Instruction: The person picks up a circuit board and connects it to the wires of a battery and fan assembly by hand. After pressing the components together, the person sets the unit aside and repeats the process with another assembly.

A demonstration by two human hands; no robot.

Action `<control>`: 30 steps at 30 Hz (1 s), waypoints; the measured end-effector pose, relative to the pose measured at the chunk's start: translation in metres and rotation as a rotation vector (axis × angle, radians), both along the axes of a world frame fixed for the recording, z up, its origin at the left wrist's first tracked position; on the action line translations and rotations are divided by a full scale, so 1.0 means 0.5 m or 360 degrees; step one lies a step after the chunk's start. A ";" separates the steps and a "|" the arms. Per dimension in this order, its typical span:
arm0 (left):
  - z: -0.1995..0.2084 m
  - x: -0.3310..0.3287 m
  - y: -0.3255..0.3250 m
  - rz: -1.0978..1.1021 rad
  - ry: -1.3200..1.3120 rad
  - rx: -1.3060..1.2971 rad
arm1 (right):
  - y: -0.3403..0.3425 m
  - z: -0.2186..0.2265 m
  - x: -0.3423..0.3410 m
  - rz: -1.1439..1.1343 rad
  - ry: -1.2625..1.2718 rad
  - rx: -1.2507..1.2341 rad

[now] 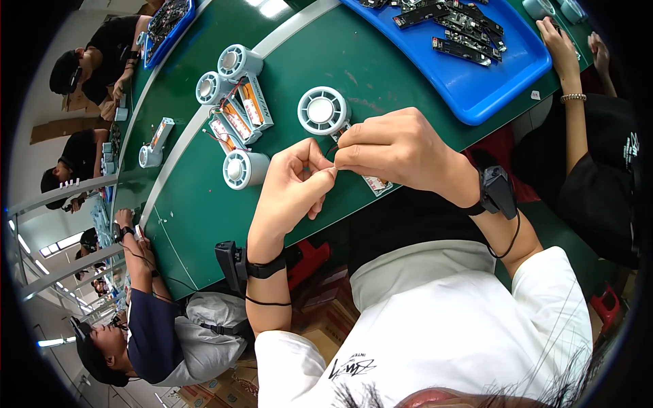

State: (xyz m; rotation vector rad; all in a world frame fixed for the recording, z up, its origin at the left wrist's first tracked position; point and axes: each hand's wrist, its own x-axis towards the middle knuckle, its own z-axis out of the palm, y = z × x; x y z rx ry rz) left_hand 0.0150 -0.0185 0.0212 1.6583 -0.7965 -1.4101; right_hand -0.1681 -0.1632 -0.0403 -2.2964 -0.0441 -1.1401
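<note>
A small pale-blue handheld fan lies on the green table just beyond my hands, its round grille facing up. Its lower body runs beneath my right hand, and a white and red label shows past that hand. My left hand is closed in a pinch, thumb against forefinger. Meeting it at the fingertips, my right hand pinches too. A dark thin wire shows beside the fingertips, but what lies between them is too small to make out.
Left of my hands lie several similar fans with exposed labelled batteries and red wires. A blue tray of black circuit boards stands at the far right. Another fan lies beyond the pale strip. Co-workers sit left and right, one hand near the tray.
</note>
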 end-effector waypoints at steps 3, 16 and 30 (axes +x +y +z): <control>-0.002 -0.008 -0.001 0.0027 0.0029 -0.0021 | 0.000 0.001 -0.002 -0.0021 0.0014 -0.0004; -0.065 -0.107 0.032 0.0564 -0.0309 -0.0708 | 0.006 0.017 0.002 -0.0064 -0.0029 0.0347; -0.063 -0.138 -0.002 0.0607 -0.0436 -0.0824 | 0.013 0.034 -0.022 -0.0041 0.0134 0.1069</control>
